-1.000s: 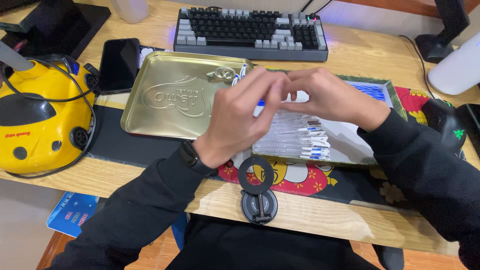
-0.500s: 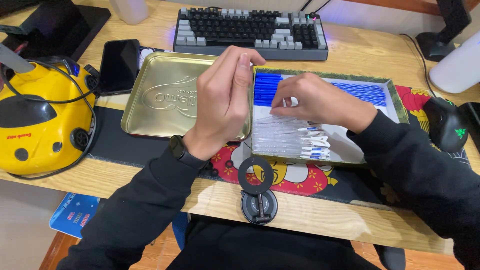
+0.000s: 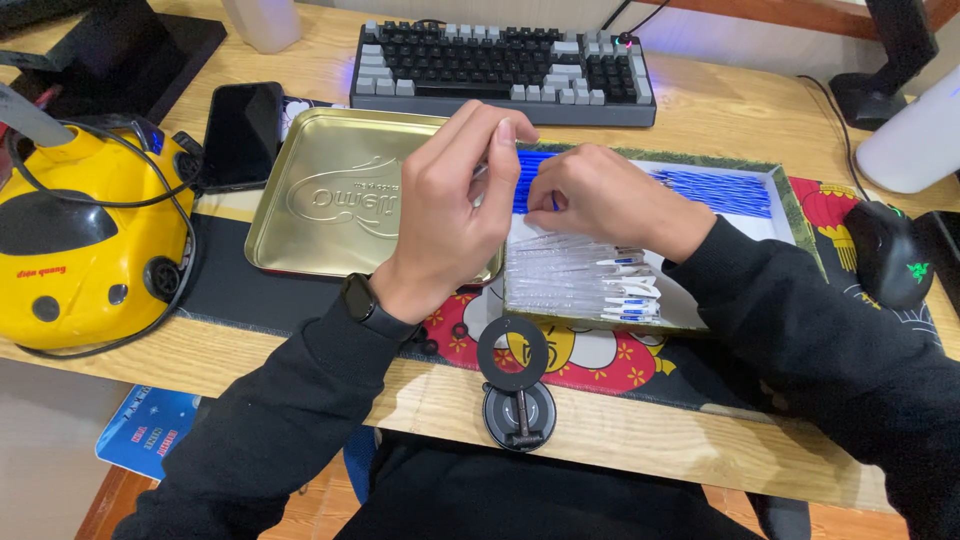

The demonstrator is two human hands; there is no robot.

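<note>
Tin, rectangular, near the desk's front edge: holds clear sleeves with blue-tipped pieces, and blue strips along its far side; gold lid lies upturned, touching its left side; left hand raised over the lid's right edge, fingertips pinching a small pale item, kind unclear; right hand curled knuckles-up in the tin's far left corner, fingertips hidden, grip cannot be told.

Gold tin lid beside tray

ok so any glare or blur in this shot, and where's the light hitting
Head view: sharp overall, no motion blur on the left hand or right hand; soft sheen on the gold metal tin lid; purple-blue glow behind the grey and black keyboard; edges slightly bowed.
</note>
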